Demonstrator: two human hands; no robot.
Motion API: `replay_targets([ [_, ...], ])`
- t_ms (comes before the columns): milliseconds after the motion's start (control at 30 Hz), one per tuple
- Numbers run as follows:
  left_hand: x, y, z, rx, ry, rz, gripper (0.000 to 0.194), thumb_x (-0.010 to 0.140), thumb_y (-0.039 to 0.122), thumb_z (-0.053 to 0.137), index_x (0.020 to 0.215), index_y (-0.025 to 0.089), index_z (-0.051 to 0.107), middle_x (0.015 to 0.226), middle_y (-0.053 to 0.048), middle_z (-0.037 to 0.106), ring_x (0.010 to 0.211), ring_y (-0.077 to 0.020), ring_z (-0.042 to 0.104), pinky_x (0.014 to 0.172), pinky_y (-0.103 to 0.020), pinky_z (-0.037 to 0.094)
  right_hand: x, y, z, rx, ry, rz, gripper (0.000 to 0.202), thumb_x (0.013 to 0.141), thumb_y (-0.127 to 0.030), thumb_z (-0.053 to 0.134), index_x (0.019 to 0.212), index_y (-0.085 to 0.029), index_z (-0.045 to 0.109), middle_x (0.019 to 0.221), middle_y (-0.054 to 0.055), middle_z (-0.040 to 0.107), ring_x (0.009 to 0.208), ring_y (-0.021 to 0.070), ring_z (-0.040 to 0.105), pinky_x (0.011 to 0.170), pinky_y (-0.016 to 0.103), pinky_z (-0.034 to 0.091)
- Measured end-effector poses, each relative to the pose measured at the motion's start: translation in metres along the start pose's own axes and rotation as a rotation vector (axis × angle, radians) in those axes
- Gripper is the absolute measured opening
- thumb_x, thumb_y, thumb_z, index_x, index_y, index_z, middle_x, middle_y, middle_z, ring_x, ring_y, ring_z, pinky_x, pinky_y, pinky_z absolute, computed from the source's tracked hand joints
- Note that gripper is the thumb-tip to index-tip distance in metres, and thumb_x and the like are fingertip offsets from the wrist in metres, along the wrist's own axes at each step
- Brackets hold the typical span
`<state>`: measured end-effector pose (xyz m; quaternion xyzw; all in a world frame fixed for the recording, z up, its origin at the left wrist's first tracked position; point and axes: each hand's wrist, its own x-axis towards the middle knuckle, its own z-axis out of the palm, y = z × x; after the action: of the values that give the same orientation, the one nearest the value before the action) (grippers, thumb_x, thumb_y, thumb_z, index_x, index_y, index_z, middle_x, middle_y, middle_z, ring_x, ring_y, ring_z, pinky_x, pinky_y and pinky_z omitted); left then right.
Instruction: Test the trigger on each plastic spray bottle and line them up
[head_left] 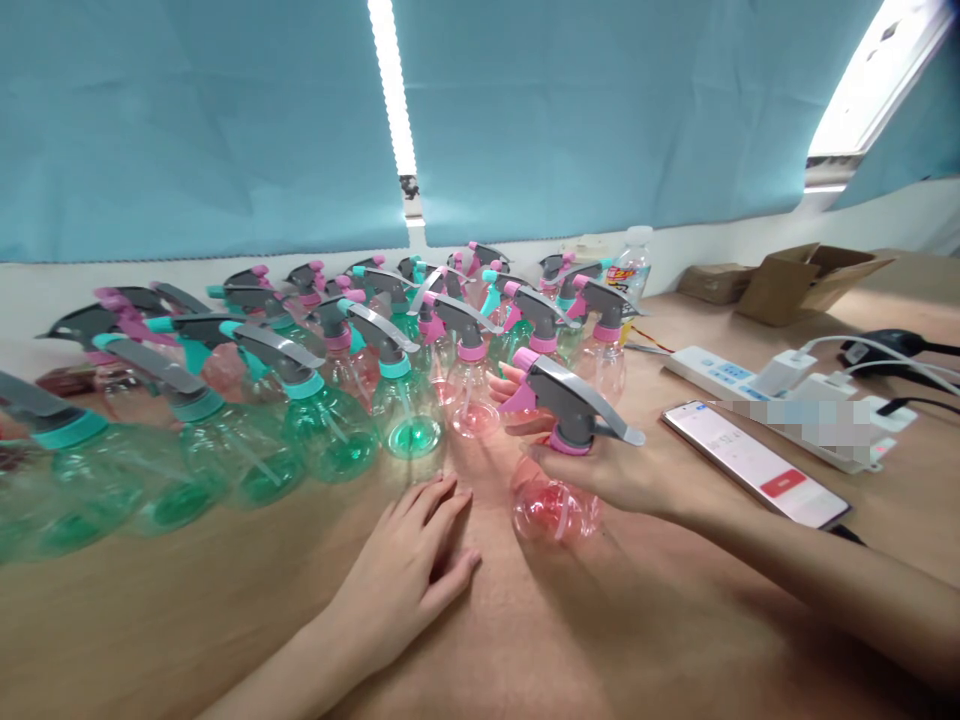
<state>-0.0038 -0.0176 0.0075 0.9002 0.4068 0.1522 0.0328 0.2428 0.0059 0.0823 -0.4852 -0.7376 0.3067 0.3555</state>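
Observation:
My right hand (615, 478) is wrapped around a clear pink spray bottle (555, 510) just below its collar, the fingers partly hidden behind it. The bottle has a grey and pink trigger head and stands about upright. Palm down on the wooden table, my left hand (424, 545) lies with its fingers stretched out and holds nothing. Close to its fingertips is a green spray bottle (409, 415) with a turquoise collar. Just behind the held bottle stands another pink spray bottle (472, 395). Several more green and pink spray bottles are crowded to the left and back.
A phone (750, 462) with a lit screen lies on the right, beside a white power strip (712, 372) with plugs and cables. An open cardboard box (787, 285) sits at the back right. A clear drink bottle (636, 262) stands behind the spray bottles.

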Motion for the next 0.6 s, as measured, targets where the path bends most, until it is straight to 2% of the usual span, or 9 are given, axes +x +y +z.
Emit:
replay_targets([
  [300,0.0014,0.0018,-0.002,0.003,-0.031,-0.003,0.042,0.094,0.036,0.05,0.131,0.017,0.05,0.136,-0.014,0.051,0.126,-0.0328,0.043,0.1,-0.05,0.041,-0.0005,0.0041,0.0028,0.029,0.015,0.009,0.019,0.072,-0.014,0.056,0.086,-0.025,0.063,0.061,-0.002,0.056,0.07,0.0212,0.061,0.066,0.037,0.052],
  [600,0.0006,0.0016,-0.0023,-0.006,-0.023,-0.006,0.04,0.094,0.037,0.051,0.13,0.019,0.05,0.136,-0.013,0.051,0.126,-0.0323,0.044,0.1,-0.049,0.041,-0.0002,0.0019,0.0006,0.009,0.02,-0.035,0.015,0.072,-0.015,0.056,0.082,-0.024,0.06,0.063,-0.003,0.056,0.07,0.0191,0.059,0.063,0.034,0.051],
])
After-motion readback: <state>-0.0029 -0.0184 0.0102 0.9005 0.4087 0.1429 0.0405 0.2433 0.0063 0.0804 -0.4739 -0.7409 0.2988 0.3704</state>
